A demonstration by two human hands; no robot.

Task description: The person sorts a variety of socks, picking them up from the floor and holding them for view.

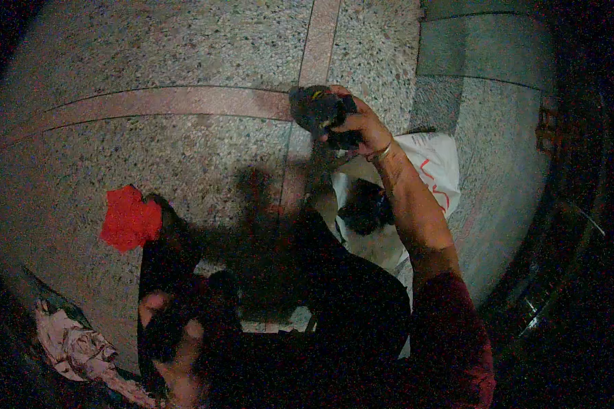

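My right hand reaches forward over the floor, its fingers closed round a dark, rounded bundle with a small yellow mark; its kind does not show. Under my right forearm stands an open white bag with red markings, and a dark thing shows in its mouth. My left hand is low at the left, in deep shadow. Its fingers seem bent round something dark that I cannot make out. Left of my dark-clothed legs lies a flat red piece, perhaps cloth.
Speckled stone floor with pinkish bands spreads ahead. Crumpled pale pink cloth lies at the lower left. Dark, hard-to-read shapes with a few glints line the far right.
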